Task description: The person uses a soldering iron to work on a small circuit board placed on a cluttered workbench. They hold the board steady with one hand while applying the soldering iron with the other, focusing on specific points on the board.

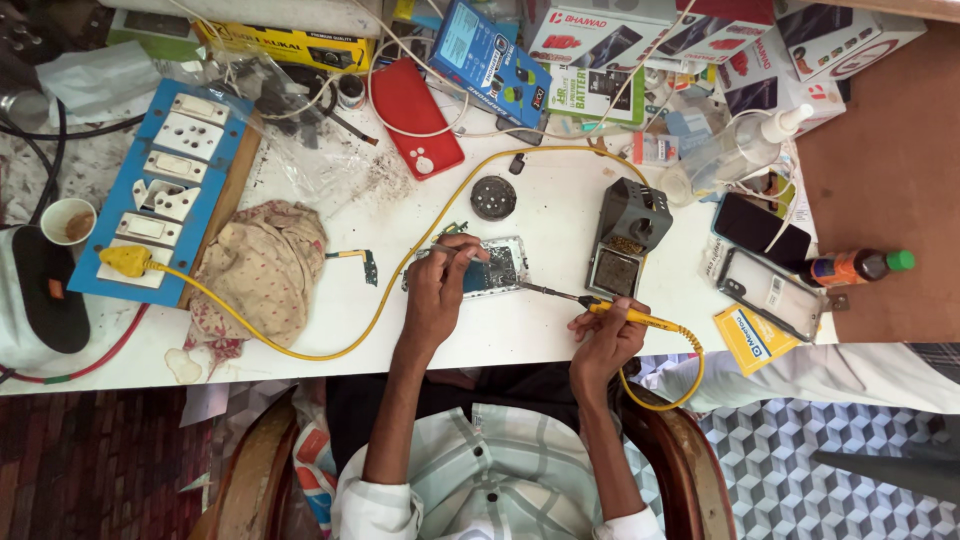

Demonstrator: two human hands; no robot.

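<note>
The soldering iron (610,310) in the right hand (603,340) has a smooth yellow plastic grip and a thin dull metal shaft, and its yellow cord (330,352) looks rubbery with a slight sheen. At the table's centre the opened phone (490,268) under the left hand (437,290) shows bare glinting metal and circuit board, on a matt white tabletop (540,210) smudged with grey. At nine o'clock lies a crumpled, stained cloth rag (262,268), and at eleven o'clock a glossy red plastic phone cover (417,118).
</note>
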